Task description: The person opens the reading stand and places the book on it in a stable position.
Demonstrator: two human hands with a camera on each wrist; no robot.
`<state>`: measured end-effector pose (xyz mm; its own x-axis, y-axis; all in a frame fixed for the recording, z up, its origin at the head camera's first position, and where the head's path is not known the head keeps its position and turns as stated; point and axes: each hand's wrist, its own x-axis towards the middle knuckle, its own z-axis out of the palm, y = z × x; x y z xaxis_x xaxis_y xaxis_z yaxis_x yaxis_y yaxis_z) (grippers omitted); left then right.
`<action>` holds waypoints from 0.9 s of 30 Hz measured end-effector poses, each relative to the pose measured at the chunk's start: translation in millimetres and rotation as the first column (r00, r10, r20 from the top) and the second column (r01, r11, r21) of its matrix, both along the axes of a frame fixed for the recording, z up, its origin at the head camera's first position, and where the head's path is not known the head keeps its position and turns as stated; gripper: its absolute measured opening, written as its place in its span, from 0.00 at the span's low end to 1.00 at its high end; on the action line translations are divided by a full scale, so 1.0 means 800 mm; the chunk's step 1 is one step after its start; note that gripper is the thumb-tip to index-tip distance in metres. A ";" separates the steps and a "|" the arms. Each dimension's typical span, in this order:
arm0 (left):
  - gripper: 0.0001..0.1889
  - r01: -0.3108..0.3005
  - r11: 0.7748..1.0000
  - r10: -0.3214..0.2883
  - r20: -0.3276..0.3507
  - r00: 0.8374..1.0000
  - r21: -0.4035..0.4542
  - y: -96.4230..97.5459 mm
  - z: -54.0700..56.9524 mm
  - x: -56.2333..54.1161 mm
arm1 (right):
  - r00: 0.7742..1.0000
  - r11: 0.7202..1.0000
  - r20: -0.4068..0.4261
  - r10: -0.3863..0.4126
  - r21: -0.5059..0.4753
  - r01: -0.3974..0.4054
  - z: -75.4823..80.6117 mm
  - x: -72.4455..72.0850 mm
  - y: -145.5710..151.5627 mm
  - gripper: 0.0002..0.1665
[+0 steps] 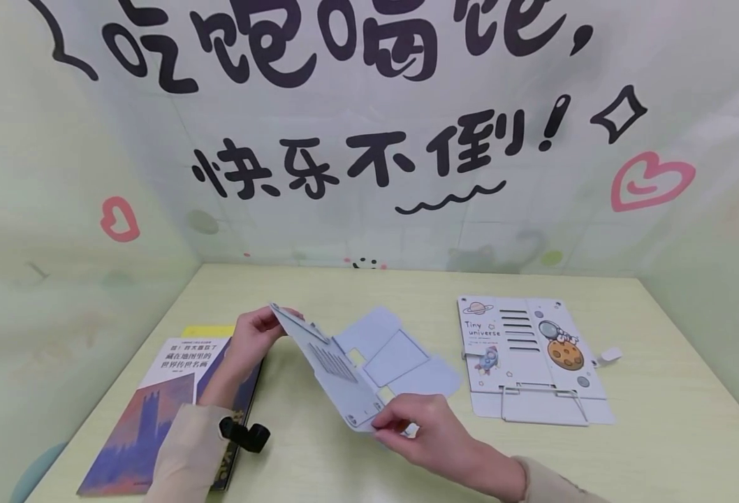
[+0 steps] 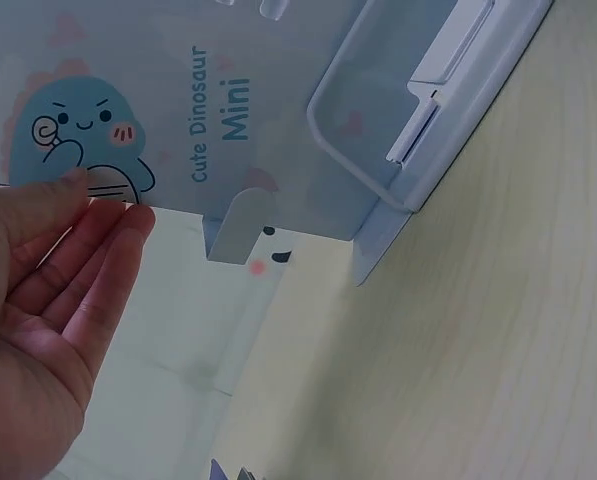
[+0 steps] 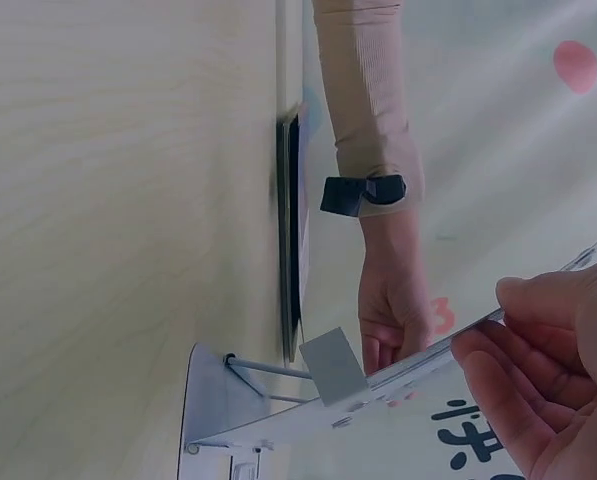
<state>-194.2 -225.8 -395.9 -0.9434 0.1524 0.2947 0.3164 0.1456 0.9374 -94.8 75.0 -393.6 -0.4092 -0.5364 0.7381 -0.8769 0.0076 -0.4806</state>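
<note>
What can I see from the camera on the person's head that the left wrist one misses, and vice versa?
Only the head view shows the right hand, the large wall lettering and the astronaut picture on the white stand.

Only the left wrist view shows the blue dinosaur picture and the words "Cute Dinosaur Mini".

Both show the left hand pinching the pale blue stand, and the table.
</note>
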 end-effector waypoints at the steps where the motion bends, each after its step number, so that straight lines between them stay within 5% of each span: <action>1: 0.10 -0.007 1.000 0.007 0.010 1.000 0.002 0.000 0.000 -0.001 | 1.000 1.000 0.013 -0.006 0.000 0.006 0.000 0.001 -0.002 0.15; 11: 0.11 -0.046 0.998 0.043 0.071 0.997 0.042 0.001 -0.006 -0.022 | 0.993 0.997 0.089 -0.075 0.024 0.073 0.003 0.003 -0.027 0.10; 27: 0.14 -0.105 0.990 0.090 0.155 0.984 0.091 0.014 -0.005 -0.034 | 0.979 0.991 0.157 -0.131 0.060 0.123 0.008 0.000 -0.063 0.06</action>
<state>-221.4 -214.3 -399.5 -0.9868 0.0345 0.1580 0.1602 0.0735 0.9843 -94.6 24.6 -386.9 -0.5871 -0.5071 0.6310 -0.7788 0.1412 -0.6111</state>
